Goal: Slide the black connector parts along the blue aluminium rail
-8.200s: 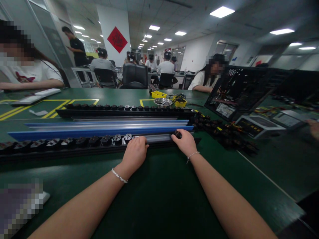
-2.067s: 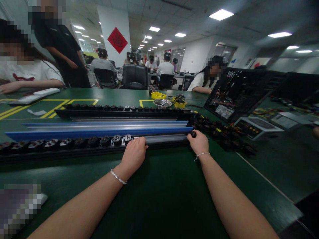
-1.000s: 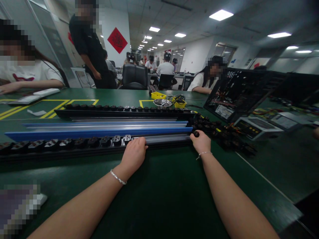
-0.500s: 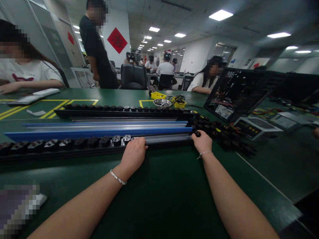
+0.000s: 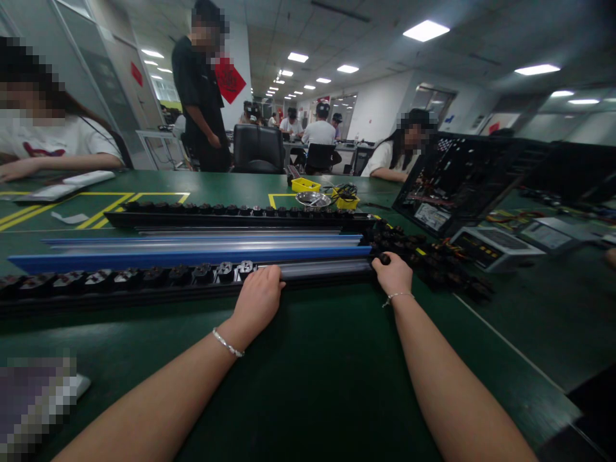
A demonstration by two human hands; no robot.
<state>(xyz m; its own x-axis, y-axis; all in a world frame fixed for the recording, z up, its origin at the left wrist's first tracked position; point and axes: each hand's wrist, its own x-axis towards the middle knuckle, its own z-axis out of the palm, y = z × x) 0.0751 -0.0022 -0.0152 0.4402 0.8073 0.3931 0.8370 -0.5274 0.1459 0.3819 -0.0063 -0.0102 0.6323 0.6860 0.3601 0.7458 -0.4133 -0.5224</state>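
Note:
A long black channel (image 5: 327,277) lies across the green table in front of me. Round black socket modules (image 5: 178,274) sit in a row along its left part, and a pale bare stretch shows towards its right end. My left hand (image 5: 260,294) is closed over the channel's near edge, just right of the last seated module. At the right end, my right hand (image 5: 395,274) pinches a small round black socket module (image 5: 384,258); its underside is hidden by the fingers. Blue-edged strips (image 5: 202,260) lie right behind the channel.
Behind the strips is a second module-filled channel (image 5: 231,219). A heap of loose black modules (image 5: 433,263) lies at right, beside a power supply (image 5: 498,247) and an open computer case (image 5: 457,186). Further back are a metal bowl (image 5: 312,200) and a yellow tray (image 5: 305,185). Several people are nearby.
My right hand has shifted very slightly right with the round module. My left hand holds its place on the channel. The standing person in the background has moved right.

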